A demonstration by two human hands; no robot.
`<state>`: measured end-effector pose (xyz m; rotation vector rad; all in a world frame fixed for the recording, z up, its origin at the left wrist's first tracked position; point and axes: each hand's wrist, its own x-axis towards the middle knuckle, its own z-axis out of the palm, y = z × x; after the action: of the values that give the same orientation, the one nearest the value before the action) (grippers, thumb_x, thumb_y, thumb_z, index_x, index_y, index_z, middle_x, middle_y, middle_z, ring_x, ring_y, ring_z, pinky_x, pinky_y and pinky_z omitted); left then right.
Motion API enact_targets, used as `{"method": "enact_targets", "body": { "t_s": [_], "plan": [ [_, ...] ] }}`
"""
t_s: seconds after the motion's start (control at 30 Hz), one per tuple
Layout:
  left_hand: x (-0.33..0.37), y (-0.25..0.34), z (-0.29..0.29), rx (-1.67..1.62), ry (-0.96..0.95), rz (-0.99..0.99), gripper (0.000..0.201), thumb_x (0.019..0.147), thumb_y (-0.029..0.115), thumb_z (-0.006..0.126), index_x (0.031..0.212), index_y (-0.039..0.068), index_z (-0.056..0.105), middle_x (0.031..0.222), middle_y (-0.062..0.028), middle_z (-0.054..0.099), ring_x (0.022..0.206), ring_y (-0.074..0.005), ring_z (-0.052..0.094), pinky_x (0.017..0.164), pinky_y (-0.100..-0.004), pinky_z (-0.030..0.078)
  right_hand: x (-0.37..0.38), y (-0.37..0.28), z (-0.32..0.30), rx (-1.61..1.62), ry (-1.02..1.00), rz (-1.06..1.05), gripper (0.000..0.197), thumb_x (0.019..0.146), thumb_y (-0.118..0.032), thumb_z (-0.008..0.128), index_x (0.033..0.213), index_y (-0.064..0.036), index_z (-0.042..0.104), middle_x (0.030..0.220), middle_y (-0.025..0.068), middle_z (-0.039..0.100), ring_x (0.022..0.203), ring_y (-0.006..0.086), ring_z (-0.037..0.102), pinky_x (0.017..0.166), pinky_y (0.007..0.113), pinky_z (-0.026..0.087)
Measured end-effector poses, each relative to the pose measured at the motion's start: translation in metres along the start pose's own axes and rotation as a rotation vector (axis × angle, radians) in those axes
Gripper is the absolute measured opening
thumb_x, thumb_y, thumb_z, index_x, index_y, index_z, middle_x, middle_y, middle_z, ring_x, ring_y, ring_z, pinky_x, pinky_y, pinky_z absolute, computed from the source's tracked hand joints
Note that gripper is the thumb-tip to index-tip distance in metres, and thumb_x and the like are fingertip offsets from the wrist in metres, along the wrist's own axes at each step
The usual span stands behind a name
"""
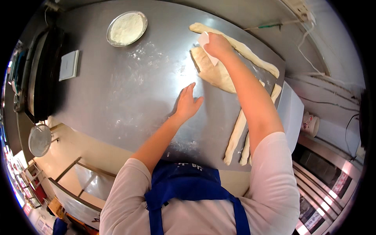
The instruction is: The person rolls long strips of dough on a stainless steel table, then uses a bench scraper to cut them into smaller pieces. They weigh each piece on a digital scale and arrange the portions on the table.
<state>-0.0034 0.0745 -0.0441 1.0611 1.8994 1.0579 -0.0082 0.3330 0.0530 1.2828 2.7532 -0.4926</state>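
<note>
My right hand (218, 45) is closed on a white dough scraper (212, 58), its edge against a flat slab of pale dough (216, 76). Part of that slab is hidden behind my right forearm. Beyond the hand, a long dough strip (252, 55) lies along the far right edge of the table. Other dough strips (235, 141) stretch toward me at the right, partly covered by my arm. My left hand (188, 104) is low over the metal table (98, 94), near the slab but apart from it. Its fingers are extended and it holds nothing.
A round metal bowl of flour (127, 28) stands at the far left of the table, with loose flour scattered nearby. A flat white device (69, 65) lies by the left edge beside black trays (43, 74). A round sieve (40, 140) hangs lower left. A wall bounds the right.
</note>
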Motion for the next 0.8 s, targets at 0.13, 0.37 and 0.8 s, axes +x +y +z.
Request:
{"method": "enact_targets", "body": {
  "t_s": [0.13, 0.37, 0.8],
  "plan": [
    [0.053, 0.007, 0.013, -0.196, 0.054, -0.104, 0.074, 0.089, 0.022, 0.070, 0.150, -0.001, 0.034, 0.141, -0.0201, 0.049, 0.127, -0.0299, 0.053, 0.098, -0.0388, 0.050, 0.009, 0.007, 0.028, -0.034, 0.022, -0.038, 0.029, 0.082, -0.014, 0.063, 0.108, -0.0018, 0.067, 0.101, 0.0229, 0.071, 0.098, 0.0384, 0.069, 0.087, 0.048, 0.054],
    [0.089, 0.002, 0.026, -0.367, 0.051, -0.231, 0.078, 0.090, 0.014, 0.065, 0.153, -0.007, 0.024, 0.142, -0.0183, 0.048, 0.121, -0.0249, 0.055, 0.096, -0.0344, 0.051, 0.009, -0.001, 0.048, -0.129, -0.019, -0.033, 0.019, 0.081, -0.014, 0.064, 0.095, -0.0006, 0.065, 0.092, 0.0222, 0.071, 0.087, 0.0404, 0.069, 0.078, 0.049, 0.056],
    [0.103, 0.006, -0.011, -0.443, 0.220, -0.336, 0.101, 0.088, 0.024, 0.075, 0.157, -0.005, 0.007, 0.146, -0.0242, 0.039, 0.129, -0.0331, 0.046, 0.107, -0.0404, 0.043, 0.028, 0.019, 0.065, 0.031, 0.043, -0.060, 0.036, 0.074, -0.035, 0.066, 0.081, 0.0002, 0.067, 0.091, 0.0203, 0.071, 0.085, 0.0376, 0.069, 0.077, 0.045, 0.056]
  ]
}}
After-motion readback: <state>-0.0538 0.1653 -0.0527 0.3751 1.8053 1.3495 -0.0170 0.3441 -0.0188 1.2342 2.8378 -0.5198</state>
